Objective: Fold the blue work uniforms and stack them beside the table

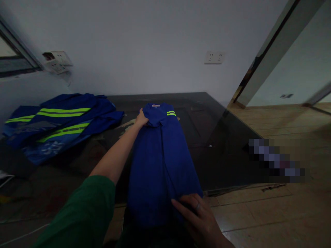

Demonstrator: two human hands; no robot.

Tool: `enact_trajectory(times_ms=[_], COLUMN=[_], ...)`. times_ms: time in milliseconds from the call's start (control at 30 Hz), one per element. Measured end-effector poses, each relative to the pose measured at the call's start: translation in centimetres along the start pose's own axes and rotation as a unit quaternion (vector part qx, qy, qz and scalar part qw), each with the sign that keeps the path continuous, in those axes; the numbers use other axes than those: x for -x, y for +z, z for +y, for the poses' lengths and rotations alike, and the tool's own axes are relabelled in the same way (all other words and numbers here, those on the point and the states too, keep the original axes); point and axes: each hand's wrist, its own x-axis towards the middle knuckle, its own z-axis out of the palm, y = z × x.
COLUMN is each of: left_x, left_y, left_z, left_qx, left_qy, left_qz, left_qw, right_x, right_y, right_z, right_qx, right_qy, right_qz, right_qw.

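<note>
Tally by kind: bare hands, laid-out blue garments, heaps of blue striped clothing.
Bare left hand and right hand: 2
Laid-out blue cloth garment: 1
Heap of blue clothing with yellow-green stripes, pieces uncountable: 1
Total: 4

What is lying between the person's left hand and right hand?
In the head view, only the blue garment spans from the left hand to the right hand.
</note>
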Motion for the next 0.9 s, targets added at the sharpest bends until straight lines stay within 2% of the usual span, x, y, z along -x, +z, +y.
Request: enact_trajectory(times_ms=[67, 167, 267, 300, 367, 467, 600, 767, 833, 900], left_x=[1.0, 2.9, 5.2, 6.0, 7.1, 8.0, 7.7, 6.6, 6.3, 6.1], left_y=[-0.2, 0.2, 0.9, 1.1, 1.2, 0.7, 0.3, 0.4, 0.5, 0.6], left_z=[-0.2, -0.3, -0.5, -0.7, -1.2, -2.0, -2.4, -2.2, -2.2, -2.1], left_qx=[-0.155, -0.305, -0.368, -0.362, -0.336, -0.314, -0.329, -0.396, -0.412, -0.423], left_qy=[0.092, 0.202, 0.298, 0.313, 0.314, 0.294, 0.291, 0.301, 0.298, 0.294], left_qz=[0.011, 0.000, -0.107, -0.150, -0.218, -0.251, -0.228, -0.183, -0.179, -0.175], left_qw=[0.984, 0.931, 0.874, 0.865, 0.861, 0.867, 0.869, 0.848, 0.842, 0.839], right_x=[0.3, 0.8, 1.1, 1.2, 1.4, 1.8, 2.2, 2.2, 2.7, 3.0], right_y=[0.1, 0.1, 0.2, 0.2, 0.4, 0.6, 0.9, 1.7, 2.1, 2.3], right_z=[0.1, 0.3, 0.7, 0.8, 0.9, 0.9, 1.2, 2.2, 2.6, 3.0], right_qx=[-0.005, -0.002, 0.017, 0.023, 0.033, 0.044, 0.070, 0.082, 0.064, 0.023], right_qy=[-0.001, -0.011, -0.031, -0.039, -0.059, -0.084, -0.120, -0.165, -0.147, -0.082], right_qz=[-0.014, -0.017, -0.016, -0.014, 0.001, 0.001, -0.017, -0.056, -0.069, -0.065], right_qw=[1.000, 1.000, 0.999, 0.999, 0.998, 0.996, 0.990, 0.981, 0.985, 0.994])
